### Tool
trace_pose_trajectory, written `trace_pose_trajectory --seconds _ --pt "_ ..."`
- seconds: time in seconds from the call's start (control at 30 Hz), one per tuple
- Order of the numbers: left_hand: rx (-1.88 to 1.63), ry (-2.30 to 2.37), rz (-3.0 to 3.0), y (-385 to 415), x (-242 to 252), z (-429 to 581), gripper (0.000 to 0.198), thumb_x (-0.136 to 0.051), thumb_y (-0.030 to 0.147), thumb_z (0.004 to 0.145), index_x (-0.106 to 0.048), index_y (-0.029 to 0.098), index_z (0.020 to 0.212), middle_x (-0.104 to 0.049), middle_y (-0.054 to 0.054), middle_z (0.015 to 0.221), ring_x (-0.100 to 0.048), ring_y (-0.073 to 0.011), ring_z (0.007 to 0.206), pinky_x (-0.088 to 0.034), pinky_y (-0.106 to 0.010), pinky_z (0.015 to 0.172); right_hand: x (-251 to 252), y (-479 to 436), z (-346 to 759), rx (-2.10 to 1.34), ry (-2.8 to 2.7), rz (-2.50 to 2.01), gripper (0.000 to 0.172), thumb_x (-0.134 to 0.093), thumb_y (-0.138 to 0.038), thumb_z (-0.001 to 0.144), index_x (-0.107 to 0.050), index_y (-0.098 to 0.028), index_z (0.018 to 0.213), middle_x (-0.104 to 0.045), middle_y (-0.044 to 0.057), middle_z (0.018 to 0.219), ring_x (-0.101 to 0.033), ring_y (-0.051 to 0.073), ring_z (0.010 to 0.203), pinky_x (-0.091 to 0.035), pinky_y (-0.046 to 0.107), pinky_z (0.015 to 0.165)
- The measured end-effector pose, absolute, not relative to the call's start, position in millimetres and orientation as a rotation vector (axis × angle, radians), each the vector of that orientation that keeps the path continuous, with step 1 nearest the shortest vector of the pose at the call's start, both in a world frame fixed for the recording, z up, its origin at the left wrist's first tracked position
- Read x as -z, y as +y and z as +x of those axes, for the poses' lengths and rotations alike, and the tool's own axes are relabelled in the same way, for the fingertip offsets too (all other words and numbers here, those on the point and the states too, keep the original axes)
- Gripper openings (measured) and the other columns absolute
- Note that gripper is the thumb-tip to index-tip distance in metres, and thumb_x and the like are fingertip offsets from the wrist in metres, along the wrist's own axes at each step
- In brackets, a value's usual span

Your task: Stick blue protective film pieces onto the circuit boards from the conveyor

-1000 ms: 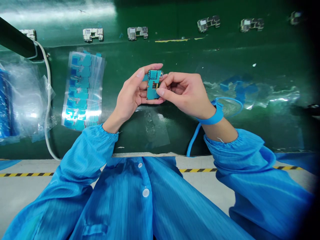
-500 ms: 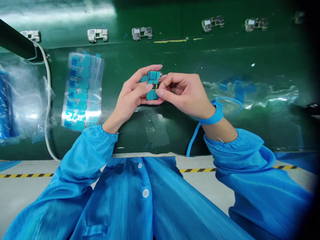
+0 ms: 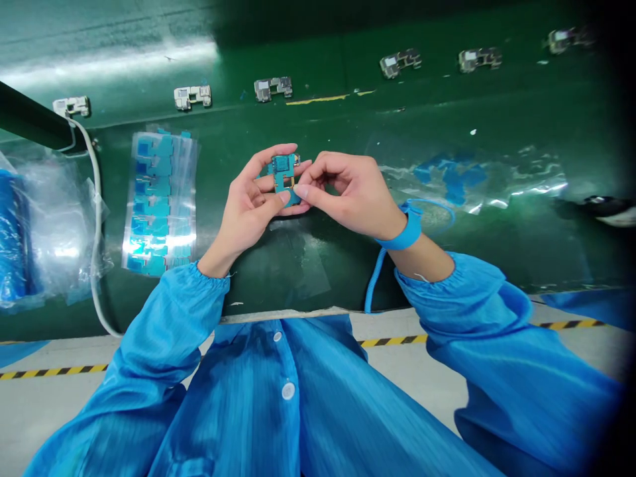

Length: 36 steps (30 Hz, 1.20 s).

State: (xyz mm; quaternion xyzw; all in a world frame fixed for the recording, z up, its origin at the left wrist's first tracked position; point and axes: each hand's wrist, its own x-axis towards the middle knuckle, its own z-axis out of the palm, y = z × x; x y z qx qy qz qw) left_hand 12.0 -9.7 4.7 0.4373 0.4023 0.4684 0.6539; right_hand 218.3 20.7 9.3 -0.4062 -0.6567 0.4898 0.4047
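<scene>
currently i have the left hand (image 3: 243, 209) palm up mid-scene, gripping a blue-faced circuit board (image 3: 283, 172), its thumb on the near part, its fingers spread behind. the right hand (image 3: 342, 189) sits just to the right, thumb and forefinger closed in a pinch at the board's right edge; from this far off i can't tell what's between them. a blue wrist strap (image 3: 401, 233) circles that wrist.

both hands are above a green bench top (image 3: 233, 126). i see bare circuit boards (image 3: 273, 89) along its far side and a sheet of blue films (image 3: 155, 205) at left. on the near side, yellow-and-black tape (image 3: 392, 342) crosses the pale floor (image 3: 422, 372).
</scene>
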Motion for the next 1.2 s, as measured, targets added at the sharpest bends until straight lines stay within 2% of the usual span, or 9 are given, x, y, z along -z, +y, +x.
trace_pose_trajectory --seconds 0.13,0.37,0.6,0.8,0.87,0.97,1.03,1.13,1.2 --pt "-1.103 0.923 1.013 -11 -7 13 0.077 -0.095 0.056 0.085 -0.064 0.034 0.152 -0.081 -0.008 0.144 -0.084 -0.0331 0.126 -0.074 -0.041 0.1 -8 21 217 -1.213 -1.545 -0.97 0.042 -0.082 -0.067 0.1 -0.074 -0.026 0.098 -0.08 0.008 0.109 -0.073 0.023 0.092 -0.062 0.038 0.079" --pt "-1.142 0.873 1.014 -11 -8 11 0.082 -0.098 0.053 0.08 -0.063 0.034 0.152 -0.073 -0.013 0.156 -0.073 -0.0398 0.146 -0.072 -0.043 0.105 -3 20 214 -1.242 -1.685 -0.986 0.051 -0.072 -0.072 0.104 -0.071 -0.024 0.087 -0.067 0.003 0.087 -0.063 0.018 0.075 -0.054 0.036 0.073" --pt "-1.119 0.962 0.942 -13 -6 14 0.055 -0.088 0.054 0.094 -0.068 0.035 0.141 -0.086 -0.004 0.131 -0.086 -0.026 0.11 -0.076 -0.034 0.085 2 18 209 -1.18 -1.764 -0.925 0.03 -0.081 -0.047 0.1 -0.07 -0.023 0.086 -0.075 0.007 0.109 -0.056 0.017 0.075 -0.049 0.034 0.066" --pt "-1.146 1.012 0.941 -12 0 16 0.035 -0.09 0.052 0.094 -0.082 0.029 0.12 -0.089 -0.003 0.112 -0.085 -0.0192 0.088 -0.075 -0.029 0.074 2 13 206 -1.118 -1.854 -0.886 0.021 -0.078 -0.035 0.099 -0.068 -0.024 0.085 -0.064 0.002 0.086 -0.054 0.017 0.071 -0.047 0.034 0.066" --pt "-1.128 1.015 0.914 -10 1 15 0.037 -0.09 0.055 0.093 -0.082 0.027 0.117 -0.089 -0.005 0.115 -0.086 -0.0218 0.092 -0.075 -0.03 0.073 5 13 205 -1.14 -1.865 -0.884 0.024 -0.078 -0.039 0.1 -0.068 -0.023 0.084 -0.063 0.002 0.085 -0.054 0.017 0.071 -0.047 0.034 0.066" --pt "-1.099 0.985 0.856 -7 1 14 0.06 -0.094 0.054 0.09 -0.074 0.029 0.14 -0.087 -0.006 0.131 -0.088 -0.0237 0.094 -0.076 -0.033 0.077 10 36 212 -1.231 -1.837 -0.908 0.035 -0.08 -0.052 0.1 -0.071 -0.022 0.084 -0.067 0.002 0.084 -0.057 0.016 0.07 -0.048 0.033 0.066" --pt "-1.127 0.972 0.828 -4 0 12 0.074 -0.092 0.055 0.092 -0.063 0.032 0.155 -0.081 -0.008 0.146 -0.089 -0.023 0.093 -0.075 -0.032 0.08 10 72 222 -1.212 -1.784 -1.053 0.041 -0.082 -0.058 0.098 -0.073 -0.02 0.086 -0.071 0.003 0.083 -0.061 0.017 0.072 -0.051 0.032 0.069" --pt "-1.236 1.012 0.825 0 -1 8 0.068 -0.081 0.057 0.1 -0.058 0.027 0.156 -0.077 -0.013 0.153 -0.088 -0.0209 0.087 -0.073 -0.03 0.078 -2 142 235 -0.806 -1.785 -1.575 0.037 -0.073 -0.05 0.108 -0.077 -0.014 0.098 -0.074 0.008 0.087 -0.065 0.018 0.077 -0.056 0.034 0.079" --pt "-1.302 1.057 0.832 2 1 6 0.059 -0.076 0.053 0.102 -0.06 0.022 0.15 -0.08 -0.015 0.145 -0.086 -0.0187 0.081 -0.07 -0.029 0.074 -14 183 229 -0.601 -1.807 -1.679 0.036 -0.078 -0.034 0.106 -0.075 -0.004 0.126 -0.075 0.023 0.121 -0.068 0.027 0.108 -0.053 0.047 0.107"
